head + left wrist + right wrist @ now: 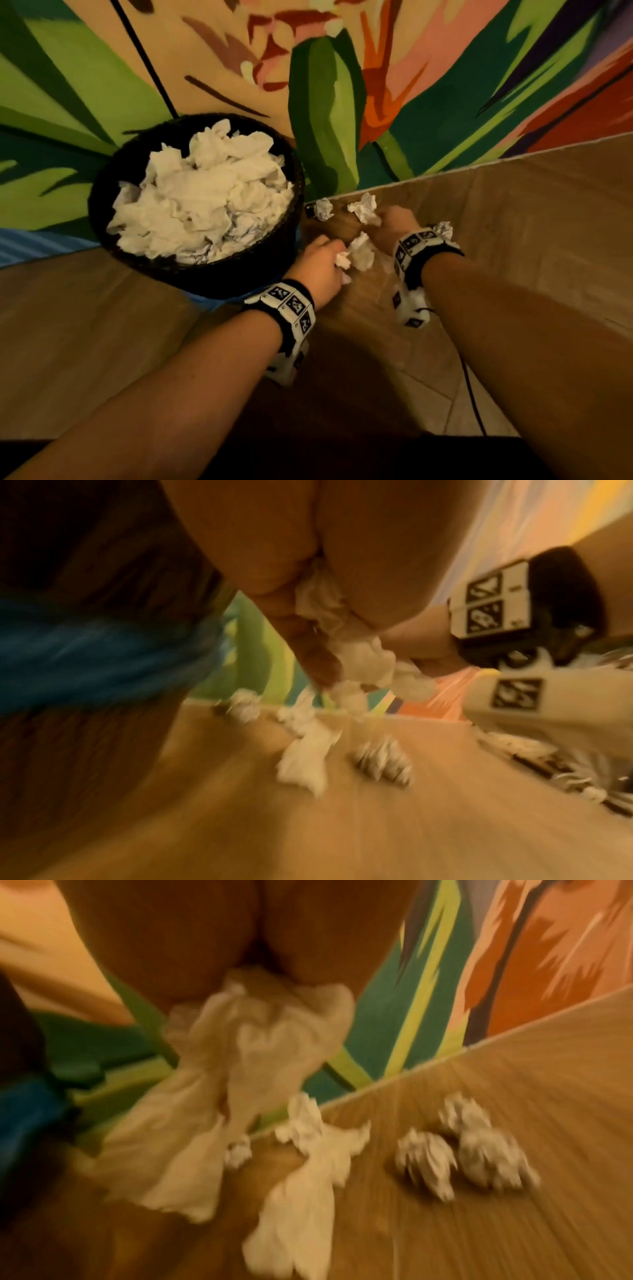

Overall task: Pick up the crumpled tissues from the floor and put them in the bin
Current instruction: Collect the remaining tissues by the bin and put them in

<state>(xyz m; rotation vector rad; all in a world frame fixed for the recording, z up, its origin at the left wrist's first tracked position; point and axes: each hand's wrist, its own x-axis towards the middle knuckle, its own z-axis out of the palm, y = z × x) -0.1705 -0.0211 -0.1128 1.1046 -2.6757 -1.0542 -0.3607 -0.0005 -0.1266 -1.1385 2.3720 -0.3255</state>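
Both of the person's hands were down at floor level right next to the bin (102,192), which was already heaped with white tissues (205,195) up to the rim. The left hand (318,263) had its fingers curled round a small wad of tissue (329,610), and the right hand (394,224) was bunched around a bigger, floppier tissue (260,1031) that trailed down from its grip. So this looked like mid-gather: both hands loaded, more still to collect.

A few crumpled tissues were still lying loose on the wooden floor (513,212) near the painted wall (325,102): one ball (323,209) close to the bin's side, another (363,205) just by the right hand, and a piece (361,251) between the two hands.

My guess is the next move was lifting both handfuls over the rim and dropping them on the pile. With the bin that full, they'd probably need pressing down a bit or they'd roll straight off.
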